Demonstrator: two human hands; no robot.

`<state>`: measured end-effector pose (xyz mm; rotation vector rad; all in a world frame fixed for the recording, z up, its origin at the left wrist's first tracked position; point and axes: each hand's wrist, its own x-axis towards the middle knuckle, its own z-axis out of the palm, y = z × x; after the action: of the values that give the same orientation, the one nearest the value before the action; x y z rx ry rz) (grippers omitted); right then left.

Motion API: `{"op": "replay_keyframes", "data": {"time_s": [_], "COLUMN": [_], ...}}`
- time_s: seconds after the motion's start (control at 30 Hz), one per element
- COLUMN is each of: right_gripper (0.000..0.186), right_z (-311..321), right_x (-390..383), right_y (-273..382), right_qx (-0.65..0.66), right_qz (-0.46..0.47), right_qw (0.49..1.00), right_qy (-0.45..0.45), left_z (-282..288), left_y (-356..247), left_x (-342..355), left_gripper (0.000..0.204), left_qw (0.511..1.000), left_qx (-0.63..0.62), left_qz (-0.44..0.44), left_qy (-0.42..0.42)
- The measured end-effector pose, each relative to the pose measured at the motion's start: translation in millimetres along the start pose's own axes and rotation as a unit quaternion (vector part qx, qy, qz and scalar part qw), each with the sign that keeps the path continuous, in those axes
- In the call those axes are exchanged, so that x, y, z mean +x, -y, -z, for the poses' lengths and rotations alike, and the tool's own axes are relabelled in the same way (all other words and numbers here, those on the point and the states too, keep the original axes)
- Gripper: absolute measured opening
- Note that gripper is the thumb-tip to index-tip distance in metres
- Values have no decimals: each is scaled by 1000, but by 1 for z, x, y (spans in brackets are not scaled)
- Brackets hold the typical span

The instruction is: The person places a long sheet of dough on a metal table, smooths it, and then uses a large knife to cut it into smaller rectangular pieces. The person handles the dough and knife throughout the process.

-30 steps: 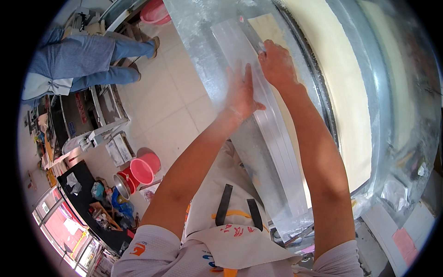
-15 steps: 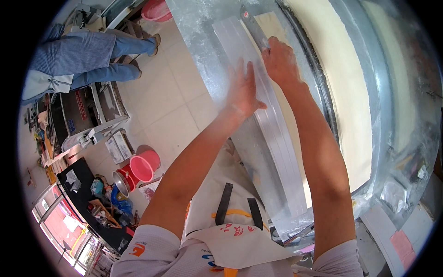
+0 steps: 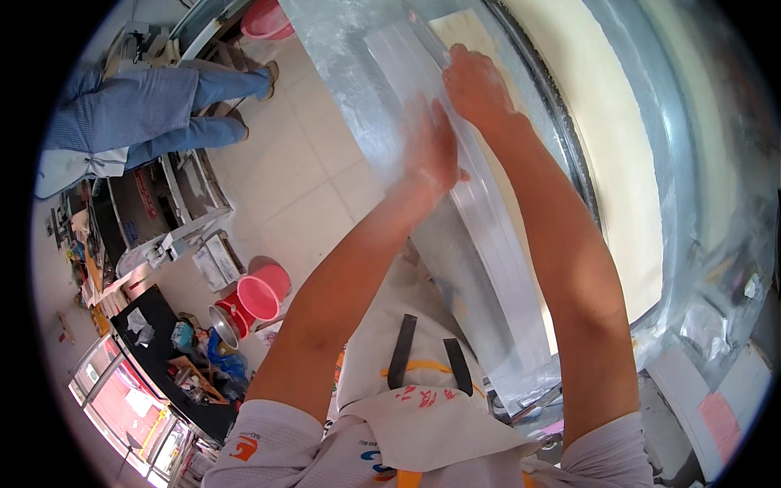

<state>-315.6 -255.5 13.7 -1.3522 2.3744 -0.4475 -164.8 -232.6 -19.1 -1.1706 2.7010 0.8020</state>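
My right hand point(image 3: 478, 88) is closed around a long flat knife point(image 3: 427, 34), whose blade points away from me along the edge of a white straight strip point(image 3: 480, 215). Over that strip lies my left hand point(image 3: 435, 150), fingers stretched out and blurred by motion, thumb apart. Pale cream dough sheet point(image 3: 464, 32) shows beside the strip, under and beyond my right hand. Farther right, past a dark bar point(image 3: 561, 122), spreads a larger cream sheet point(image 3: 606, 138). The knife's handle is hidden in my fist.
The grey metal worktop point(image 3: 329, 49) ends on the left above a tiled floor point(image 3: 301, 179). Another person point(image 3: 163, 98) stands at the upper left. A pink bucket point(image 3: 264, 291) and a metal bowl point(image 3: 224, 327) stand lower left. A clear plastic bag point(image 3: 704, 329) lies at the right.
My right hand with the knife has shifted a little farther away and to the left along the strip. My left hand stays over the strip, its fingers more blurred. The whole view has tilted slightly.
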Motion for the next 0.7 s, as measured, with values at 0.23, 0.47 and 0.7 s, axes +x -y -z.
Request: {"op": "replay_keyframes", "data": {"time_s": [0.23, 0.47, 0.7], "right_gripper": [17, 22, 15], "right_z": [-5, 22, 24], "right_x": [-3, -84, -240], "right_y": [-1, -20, -71], "right_qx": [-10, -54, -35], "right_qz": [23, -28, -16], "right_qw": [1000, 996, 998], "right_qy": [12, 63, 49], "left_z": [14, 18, -5], "left_y": [-10, -28, -6], "left_x": [5, 7, 11], "left_gripper": [140, 136, 146], "left_qw": [997, 986, 990], "left_qx": [51, 143, 134], "left_qz": [-22, -17, -36], "left_qy": [51, 78, 26]}}
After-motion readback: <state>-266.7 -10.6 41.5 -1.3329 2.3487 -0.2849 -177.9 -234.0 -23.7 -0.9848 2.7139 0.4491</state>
